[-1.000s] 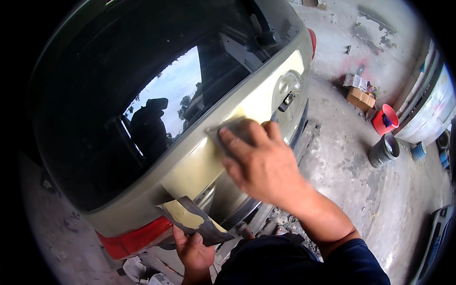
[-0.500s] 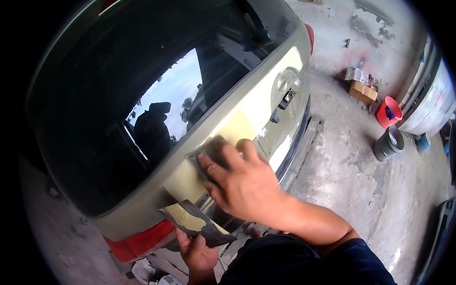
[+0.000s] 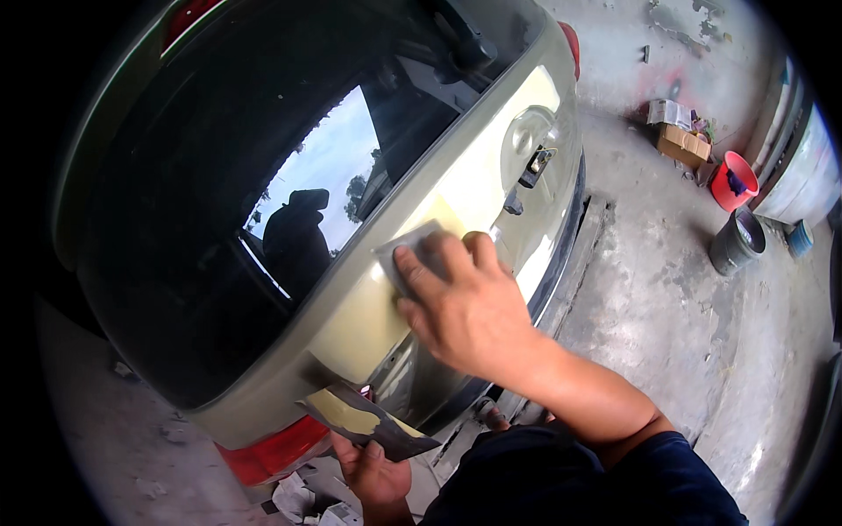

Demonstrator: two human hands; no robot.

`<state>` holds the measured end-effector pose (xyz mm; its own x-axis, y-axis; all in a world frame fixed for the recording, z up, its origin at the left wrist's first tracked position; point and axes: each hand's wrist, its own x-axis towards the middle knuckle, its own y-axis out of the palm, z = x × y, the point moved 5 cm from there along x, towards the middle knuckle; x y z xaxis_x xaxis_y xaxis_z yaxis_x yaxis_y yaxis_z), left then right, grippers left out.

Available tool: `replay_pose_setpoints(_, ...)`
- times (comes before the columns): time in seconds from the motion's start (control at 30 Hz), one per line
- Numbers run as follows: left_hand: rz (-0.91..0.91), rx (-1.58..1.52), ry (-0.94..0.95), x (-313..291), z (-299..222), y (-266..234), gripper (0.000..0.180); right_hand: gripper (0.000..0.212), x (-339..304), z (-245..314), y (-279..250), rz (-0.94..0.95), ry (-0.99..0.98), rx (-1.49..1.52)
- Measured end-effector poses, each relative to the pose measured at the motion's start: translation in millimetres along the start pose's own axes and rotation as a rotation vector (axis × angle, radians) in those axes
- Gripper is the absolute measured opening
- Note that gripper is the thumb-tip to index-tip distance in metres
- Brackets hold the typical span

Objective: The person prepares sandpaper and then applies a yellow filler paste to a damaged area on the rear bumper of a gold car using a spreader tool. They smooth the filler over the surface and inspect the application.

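Note:
My right hand (image 3: 478, 302) presses a flat grey spreader (image 3: 410, 239) against the car's pale tailgate (image 3: 478, 171), just under the rear window. Fingers lie over the spreader and hide part of it. Smooth cream-yellow filler (image 3: 355, 340) covers the panel to the lower left of that hand, and more shows just above the spreader. Lower down, my left hand (image 3: 379, 475) grips a dark flat plate (image 3: 393, 438) by its lower edge, thumb on top. A smear of yellow filler (image 3: 340, 412) lies on the plate, which is tilted near the red tail light (image 3: 276, 451).
The dark rear window (image 3: 202, 219) reflects sky and a figure. Wires hang from an opening (image 3: 537, 165) in the tailgate. On the concrete floor at right stand a red bucket (image 3: 735, 180), a grey bucket (image 3: 737, 242) and a cardboard box (image 3: 684, 146). Crumpled paper (image 3: 294, 498) lies below the bumper.
My right hand and the spreader have slid a little up and right along the panel, baring more filler behind them. My left hand still holds the plate; the view has shifted slightly.

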<state>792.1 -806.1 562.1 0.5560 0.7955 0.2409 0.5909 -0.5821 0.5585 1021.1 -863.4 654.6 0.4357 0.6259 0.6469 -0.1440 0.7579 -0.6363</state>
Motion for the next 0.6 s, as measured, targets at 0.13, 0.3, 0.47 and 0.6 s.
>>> replay_pose_setpoints(0.13, -0.038, -0.001, 0.027, -0.8, 3.4, 2.1, 0.072, 0.046, -16.4, 16.0, 12.8, 0.012, -0.085, 0.003)
replay_pose_setpoints(0.3, -0.050, 0.035, 0.030, -2.6, 1.1, 3.6, 0.073, 0.051, -34.5, 15.1, 21.6, -0.008, -0.103, 0.084)
replay_pose_setpoints(0.47, -0.048, 0.020, 0.015, -2.6, 3.8, 8.5, 0.074, 0.050, -53.6, 1.2, 22.8, 0.026, -0.152, 0.094)
replay_pose_setpoints(0.6, -0.068, 0.028, 0.017, -5.7, 0.7, 3.6, 0.073, 0.047, -34.5, -16.3, -6.5, -0.037, -0.063, 0.065)
